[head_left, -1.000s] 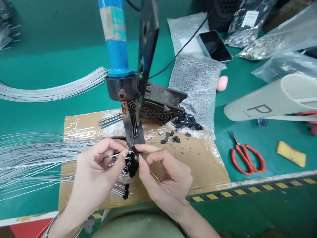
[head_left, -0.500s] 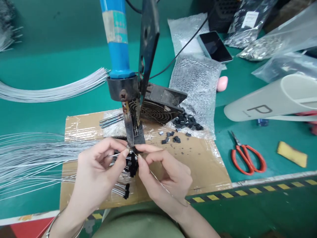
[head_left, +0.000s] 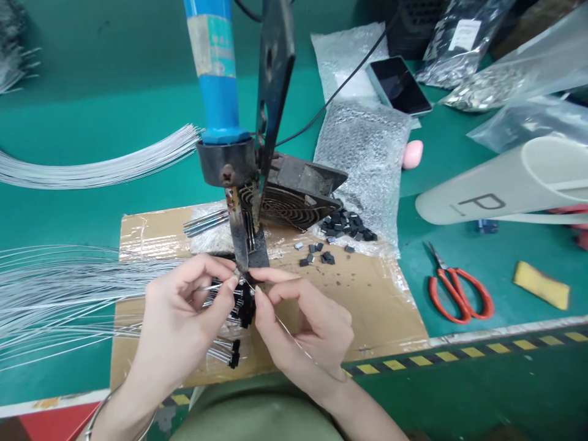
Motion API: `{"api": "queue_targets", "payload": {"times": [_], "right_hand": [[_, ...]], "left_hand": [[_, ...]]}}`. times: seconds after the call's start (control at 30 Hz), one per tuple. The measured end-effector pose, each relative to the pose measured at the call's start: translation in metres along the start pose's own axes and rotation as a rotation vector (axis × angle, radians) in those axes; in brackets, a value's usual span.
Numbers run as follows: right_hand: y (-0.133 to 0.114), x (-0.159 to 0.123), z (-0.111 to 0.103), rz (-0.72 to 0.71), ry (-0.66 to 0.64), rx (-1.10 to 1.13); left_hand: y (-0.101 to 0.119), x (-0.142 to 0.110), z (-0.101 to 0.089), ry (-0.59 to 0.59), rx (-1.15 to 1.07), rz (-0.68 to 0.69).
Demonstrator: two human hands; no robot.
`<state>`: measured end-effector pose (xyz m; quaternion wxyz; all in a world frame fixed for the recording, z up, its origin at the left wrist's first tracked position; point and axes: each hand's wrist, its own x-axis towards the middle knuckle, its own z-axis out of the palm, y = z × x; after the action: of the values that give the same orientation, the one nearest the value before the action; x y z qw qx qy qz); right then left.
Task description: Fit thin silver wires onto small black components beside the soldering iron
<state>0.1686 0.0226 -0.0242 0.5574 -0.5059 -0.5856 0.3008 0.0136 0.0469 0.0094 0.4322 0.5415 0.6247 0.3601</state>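
Observation:
A blue-handled soldering iron (head_left: pixel 219 92) is clamped upright, its dark tip (head_left: pixel 239 245) pointing down over a taped cardboard sheet (head_left: pixel 376 300). My left hand (head_left: pixel 184 318) pinches a thin grey wire right under the tip. My right hand (head_left: pixel 303 324) pinches a strand of solder wire (head_left: pixel 294 335) and holds its end at the same spot. Beneath my fingers lies a cluster of wires ending in small black parts (head_left: pixel 243 306).
Grey wire bundles (head_left: pixel 68 294) fan out at left. A small fan (head_left: pixel 294 196) sits behind the iron, loose black parts (head_left: pixel 346 225) beside it. Red scissors (head_left: pixel 459 293), a yellow sponge (head_left: pixel 541 285), a phone (head_left: pixel 399 86), bubble-wrap bags (head_left: pixel 367 153) and a white tube (head_left: pixel 500 184) lie at right.
Almost nothing differs; both hands stay pinched under the iron's tip, with only a slight shift of the view.

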Motion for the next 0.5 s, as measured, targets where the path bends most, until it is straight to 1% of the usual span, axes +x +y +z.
{"api": "queue_targets", "payload": {"times": [0.2, 0.5], "right_hand": [[-0.0027, 0.0018, -0.001, -0.04, 0.0, -0.056], [-0.0017, 0.0014, 0.0001, -0.063, 0.014, -0.05]], "left_hand": [[0.0016, -0.0014, -0.0011, -0.011, 0.008, 0.023], [0.0021, -0.0026, -0.0013, -0.016, 0.022, 0.035]]}}
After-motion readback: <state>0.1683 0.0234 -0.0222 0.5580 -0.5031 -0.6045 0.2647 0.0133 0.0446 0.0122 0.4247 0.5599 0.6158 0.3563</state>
